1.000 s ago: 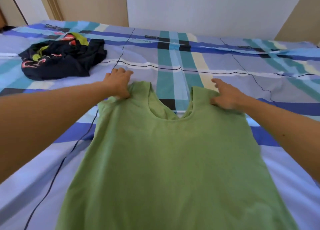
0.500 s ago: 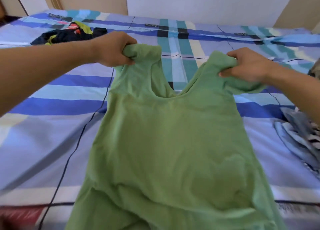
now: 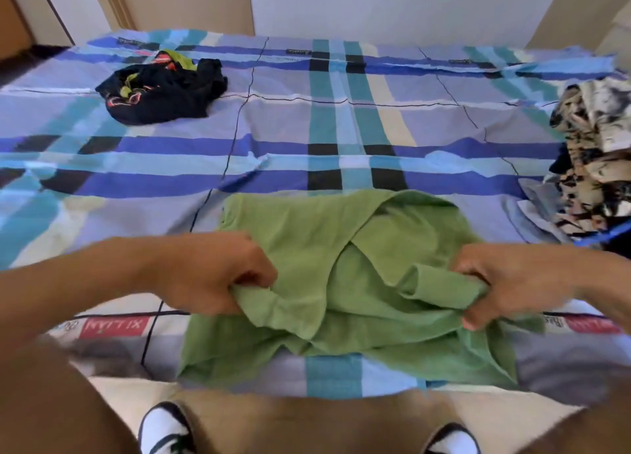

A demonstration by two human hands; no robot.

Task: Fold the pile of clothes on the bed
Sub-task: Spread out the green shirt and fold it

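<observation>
Where the garment lies: a green sleeveless knit top rests on the near part of the blue, teal and cream plaid bed cover, with its hem close to the bed's near border, in front of the person's legs.
Grip, left: the left hand has its fingers curled round one strap end, pinching the cloth a little above the layer beneath.
Grip, right: the right hand is curled the same way round the other strap end, with cloth bunched inside the pinch.
Fold state: the shoulder half lies doubled toward the person over the lower half. The crease forms the far edge and runs left to right. The upper layer is rumpled, not flat.
Key relation: the hem lies on the person's side of both grips, just past them. The doubled top's long axis runs across, from hand to hand. I see neither hand clearly nearer the hem.
Next move, as I judge it: both hands travel together toward the hem, lay the straps on it, then let go.
Risk: slack between the hands may set in as wrinkles.
Remaining work: a crumpled black garment with red and yellow-green markings lies far left, well apart. A heap of cream-and-black patterned cloth sits at the right edge. I judge the task to be at an early stage.
</observation>
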